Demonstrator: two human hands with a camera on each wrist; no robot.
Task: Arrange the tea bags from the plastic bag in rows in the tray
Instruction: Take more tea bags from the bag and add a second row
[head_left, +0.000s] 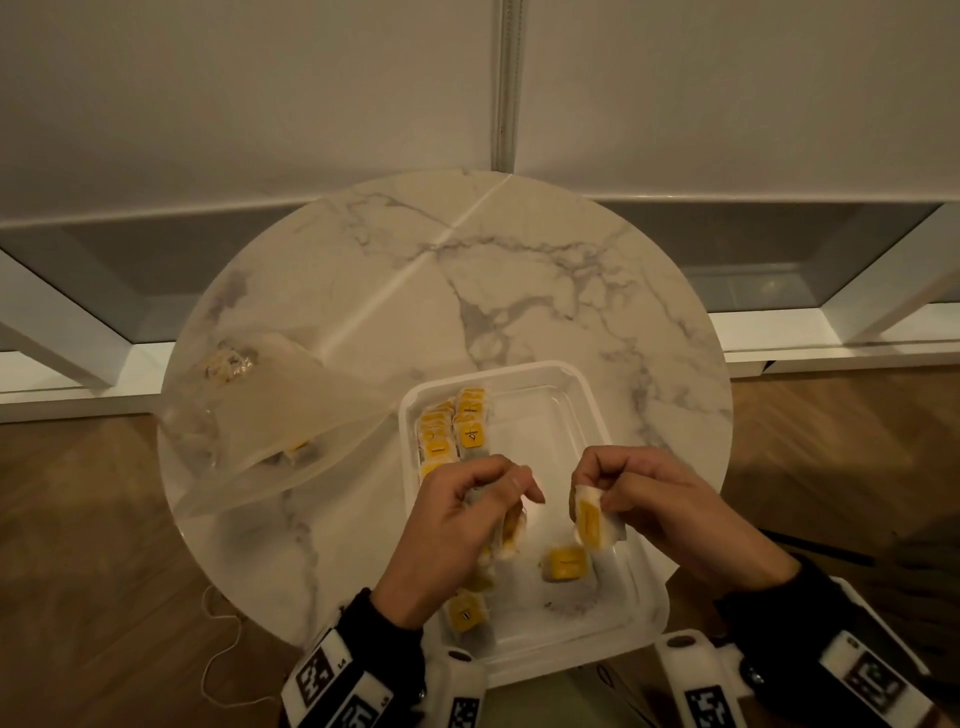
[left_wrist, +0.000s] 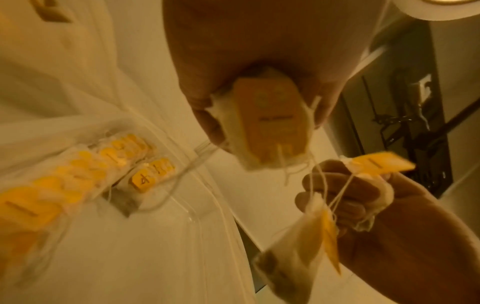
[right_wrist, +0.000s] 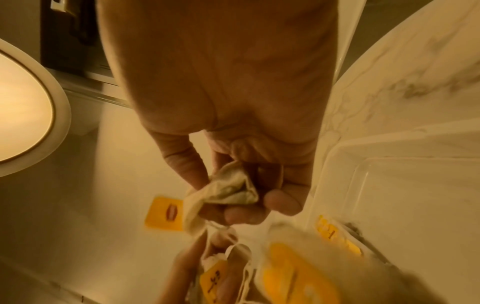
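Note:
A clear plastic tray (head_left: 613, 415) sits on the round marble table near me. Tea bags with yellow tags stand in rows (head_left: 454, 423) at its far left, also in the left wrist view as rows (left_wrist: 78, 174). Two loose tea bags (head_left: 566, 564) lie on the tray floor. My left hand (head_left: 511, 493) grips a tea bag (left_wrist: 267, 123) above the tray. My right hand (head_left: 592, 493) pinches another tea bag (head_left: 589, 522), seen crumpled between its fingers (right_wrist: 226, 189). Strings run between the two held bags, and a third bag (left_wrist: 293, 246) dangles below my right hand.
The crumpled clear plastic bag (head_left: 270, 415) lies on the table's left side with a few tea bags inside. The tray's right half is bare. A loose string (head_left: 223, 649) trails on the wooden floor beyond the table's near left edge.

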